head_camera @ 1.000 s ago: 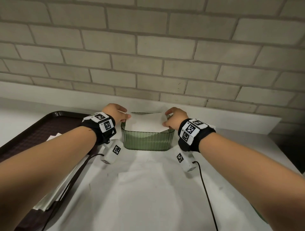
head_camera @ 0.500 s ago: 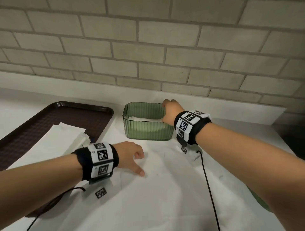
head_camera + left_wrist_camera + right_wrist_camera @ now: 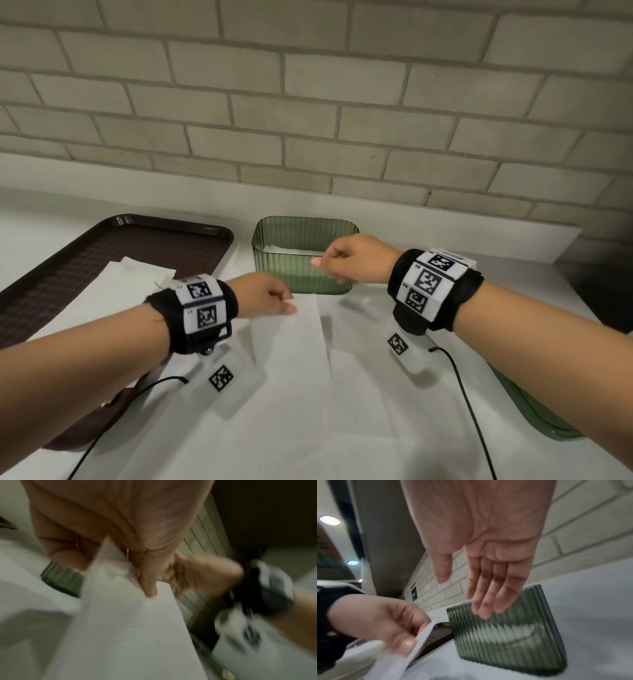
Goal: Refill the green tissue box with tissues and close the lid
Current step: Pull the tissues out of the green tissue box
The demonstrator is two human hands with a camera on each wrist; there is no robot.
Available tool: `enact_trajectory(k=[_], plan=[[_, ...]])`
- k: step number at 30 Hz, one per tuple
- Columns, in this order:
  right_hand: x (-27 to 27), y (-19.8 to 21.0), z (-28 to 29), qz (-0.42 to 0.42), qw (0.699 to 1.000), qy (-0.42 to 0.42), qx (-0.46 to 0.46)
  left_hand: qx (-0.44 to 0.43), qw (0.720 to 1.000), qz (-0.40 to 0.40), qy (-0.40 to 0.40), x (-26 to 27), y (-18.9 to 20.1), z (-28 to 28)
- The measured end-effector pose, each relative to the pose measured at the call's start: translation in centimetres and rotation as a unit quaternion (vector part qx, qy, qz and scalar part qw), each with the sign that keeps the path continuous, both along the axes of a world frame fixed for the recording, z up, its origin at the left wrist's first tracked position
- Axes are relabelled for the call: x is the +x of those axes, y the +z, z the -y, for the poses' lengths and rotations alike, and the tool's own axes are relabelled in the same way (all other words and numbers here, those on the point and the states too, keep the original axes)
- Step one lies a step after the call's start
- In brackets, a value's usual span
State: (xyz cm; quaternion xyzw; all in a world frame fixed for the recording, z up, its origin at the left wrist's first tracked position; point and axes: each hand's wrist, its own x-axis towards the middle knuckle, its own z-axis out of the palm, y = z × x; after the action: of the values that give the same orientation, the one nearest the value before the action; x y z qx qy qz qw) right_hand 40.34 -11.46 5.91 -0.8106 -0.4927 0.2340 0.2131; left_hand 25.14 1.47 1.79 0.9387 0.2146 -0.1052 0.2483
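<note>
The green ribbed tissue box point(image 3: 303, 274) stands open near the wall, with white tissues point(image 3: 291, 250) lying low inside it. My left hand point(image 3: 289, 305) pinches the top edge of a white tissue point(image 3: 298, 335) just in front of the box, thumb on one side and fingers on the other point(image 3: 150, 588). My right hand point(image 3: 322, 263) hovers before the box's front wall point(image 3: 505, 635), fingers straight and holding nothing point(image 3: 462, 595). The green lid point(image 3: 534, 414) lies at the right, partly hidden under my right forearm.
A dark brown tray point(image 3: 102, 253) lies to the left with a stack of white tissues point(image 3: 133, 284) on it. White paper point(image 3: 342, 411) covers the table in front. Black cables point(image 3: 469, 401) run from both wrists. The brick wall point(image 3: 308, 137) is close behind the box.
My left hand has taken a tissue and lifted it toward the box. My right hand has come away from the box's right end and moved left, in front of it.
</note>
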Motion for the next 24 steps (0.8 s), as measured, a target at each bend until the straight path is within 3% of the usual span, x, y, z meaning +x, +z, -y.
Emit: enact_trajectory(k=[3, 5, 7, 10, 14, 15, 17, 20, 24], plan=[[-0.9, -0.3, 1.0, -0.186, 0.980, 0.020, -0.069, -0.138, 0.986, 0.055, 0.078, -0.5, 1.4, -1.7], [-0.9, -0.5, 1.7, -0.268, 0.962, 0.018, -0.054, -0.285, 0.939, 0.112, 0.157, -1.0, 1.9, -2.8], [-0.5, -0.9, 2.1, -0.303, 0.952, 0.017, -0.025, -0.365, 0.892, 0.151, 0.219, -1.4, 2.3, -3.9], [-0.1, -1.5, 1.8, -0.329, 0.944, -0.001, 0.038, -0.410, 0.843, 0.197, 0.285, -1.5, 2.8, -5.0], [0.6, -1.5, 0.3, -0.354, 0.913, -0.111, 0.166, -0.429, 0.784, 0.253, 0.371, -1.1, 2.9, -5.8], [0.7, -1.4, -0.1, -0.352, 0.907, -0.135, 0.190, -0.424, 0.780, 0.259, 0.380, -1.0, 2.8, -5.9], [1.1, -1.1, -0.9, -0.336, 0.896, -0.181, 0.228, -0.376, 0.802, 0.253, 0.389, -0.8, 2.8, -5.9], [2.2, -1.1, -2.2, -0.317, 0.887, -0.229, 0.245, -0.283, 0.857, 0.227, 0.366, -1.1, 2.3, -5.2], [3.7, -1.0, -3.7, -0.317, 0.885, -0.267, 0.211, -0.157, 0.956, 0.087, 0.231, -3.3, 0.8, -3.7]])
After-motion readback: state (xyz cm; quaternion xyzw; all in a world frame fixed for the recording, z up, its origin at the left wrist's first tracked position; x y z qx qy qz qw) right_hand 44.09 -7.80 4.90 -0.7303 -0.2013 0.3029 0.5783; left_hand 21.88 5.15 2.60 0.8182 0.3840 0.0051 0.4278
